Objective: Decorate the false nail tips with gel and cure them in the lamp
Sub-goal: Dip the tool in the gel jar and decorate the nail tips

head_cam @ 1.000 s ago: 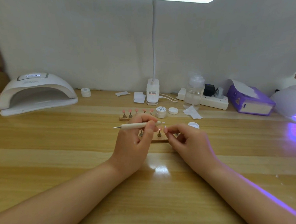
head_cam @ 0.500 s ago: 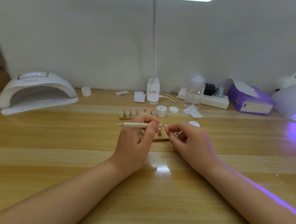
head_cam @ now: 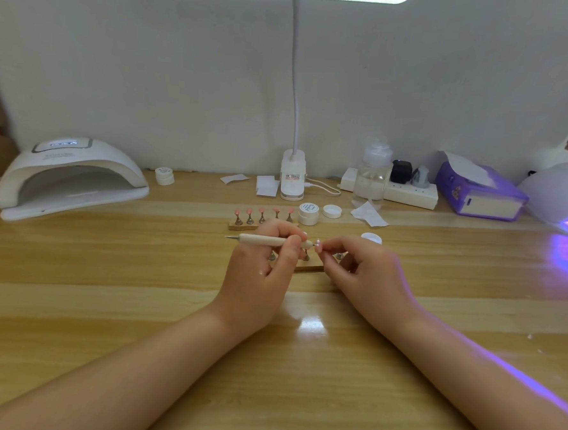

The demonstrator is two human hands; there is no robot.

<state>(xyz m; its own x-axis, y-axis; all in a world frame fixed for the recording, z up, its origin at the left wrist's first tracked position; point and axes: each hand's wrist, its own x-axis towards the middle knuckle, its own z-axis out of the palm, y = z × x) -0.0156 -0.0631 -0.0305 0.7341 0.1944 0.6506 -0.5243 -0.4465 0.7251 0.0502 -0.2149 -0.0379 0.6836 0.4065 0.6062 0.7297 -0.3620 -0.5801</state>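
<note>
**Pink tips on two stands, one under the dotting pen**

White curing lamp (head_cam: 72, 177) sits at the far left of the wooden table (head_cam: 104, 303), its mouth open and dark, with a small closed gel pot (head_cam: 164, 175) just beside it. Toward the middle, five pink nail tips (head_cam: 263, 211) stand on a wooden holder (head_cam: 238, 226), apart from both hands. In front of it the left hand (head_cam: 262, 273) has its fingers curled round a dotting pen (head_cam: 267, 240) lying almost level, tip pointing right. That tip meets a nail tip (head_cam: 318, 246) pinched in the right hand (head_cam: 368, 280) above a second holder (head_cam: 309, 267). An open gel jar (head_cam: 308, 213) and its lid (head_cam: 332, 211) stand behind; another small white jar (head_cam: 371, 237) peeks past the right knuckles. A second lamp (head_cam: 566, 195) glows purple at the far right.

Decoration seems to be mid-way: whether the back row is finished is too small to tell, and nothing sits in the left lamp. Broad bare table lies on both sides toward either lamp; the jars crowd close behind the hands.
</note>
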